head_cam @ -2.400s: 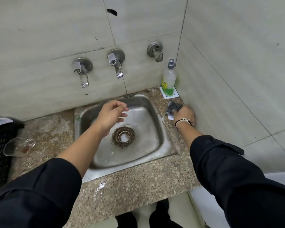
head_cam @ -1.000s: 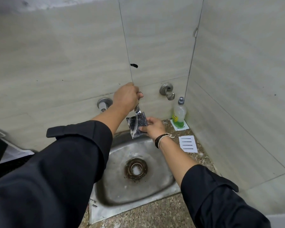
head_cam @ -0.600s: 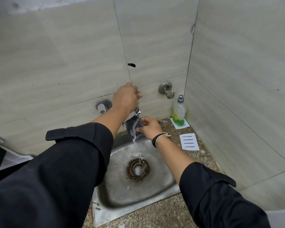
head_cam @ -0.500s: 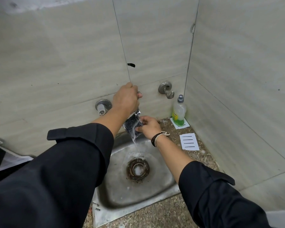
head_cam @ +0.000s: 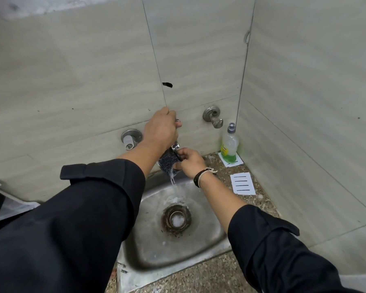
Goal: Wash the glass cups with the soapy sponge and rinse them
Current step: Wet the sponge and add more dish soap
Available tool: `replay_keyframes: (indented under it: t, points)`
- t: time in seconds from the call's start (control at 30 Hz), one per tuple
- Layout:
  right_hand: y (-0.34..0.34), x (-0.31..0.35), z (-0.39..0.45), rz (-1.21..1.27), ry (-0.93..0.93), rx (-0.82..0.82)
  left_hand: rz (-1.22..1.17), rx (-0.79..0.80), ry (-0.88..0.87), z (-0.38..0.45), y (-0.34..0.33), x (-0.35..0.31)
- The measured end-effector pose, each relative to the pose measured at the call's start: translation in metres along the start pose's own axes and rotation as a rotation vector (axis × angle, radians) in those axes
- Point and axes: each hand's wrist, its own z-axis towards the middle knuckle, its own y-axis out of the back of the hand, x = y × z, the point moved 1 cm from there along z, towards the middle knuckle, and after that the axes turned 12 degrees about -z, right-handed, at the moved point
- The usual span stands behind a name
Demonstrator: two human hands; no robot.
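My left hand (head_cam: pixel 161 130) grips the handle of the middle wall tap, which it mostly hides. Just below, my right hand (head_cam: pixel 188 161) pinches a dark scrub sponge (head_cam: pixel 167 162) under the spout. Water runs off the sponge's lower corner and falls into the steel sink (head_cam: pixel 207 227), pooling around the rusty drain (head_cam: pixel 176 218). No glass cup is in view.
A second tap (head_cam: pixel 130 138) sits on the wall at the left and a third tap (head_cam: pixel 212 116) at the right. A bottle of green dish soap (head_cam: pixel 229 148) stands in the back right corner. A white lined card (head_cam: pixel 242 183) lies on the speckled counter (head_cam: pixel 218 275).
My right hand lifted the sponge from the counter up to the middle tap. My left hand rose from over the sink to the tap handle. Water now flows more strongly.
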Motion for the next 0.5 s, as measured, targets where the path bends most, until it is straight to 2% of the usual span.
replay_keyframes:
  t: [0.5]
  points:
    - [0.028,-0.038,-0.001,0.45,-0.193,0.085,0.011,0.003,-0.011,-0.001,0.0,-0.003]
